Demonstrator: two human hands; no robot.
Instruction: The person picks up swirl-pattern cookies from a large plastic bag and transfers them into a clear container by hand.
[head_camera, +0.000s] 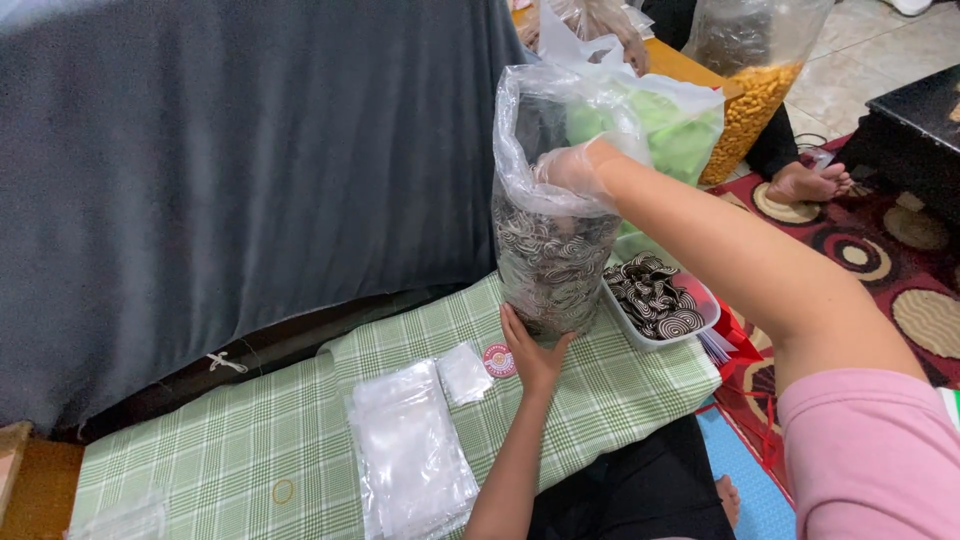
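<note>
A low table covered in a green-and-white checked cloth (620, 385) carries a tall clear plastic bag of dark swirl-patterned snacks (552, 265) and a shallow white tray of the same snacks (662, 302) just beside it. Nearer along the cloth lie a stack of flat clear plastic bags (408, 455), a round red sticker (498, 360) and a thin rubber band (284, 491).

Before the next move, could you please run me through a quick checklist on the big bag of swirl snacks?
1. Left hand braces the tall clear bag at its base: ok.
2. Right hand, in a thin clear glove, is inside the bag's mouth: ok.
3. Bag stands upright on the green checked cloth: ok.
4. White tray of swirl snacks sits beside the bag: ok.
5. Small empty bags lie within reach: ok.
6. Right grip on snacks: cannot tell.
</note>
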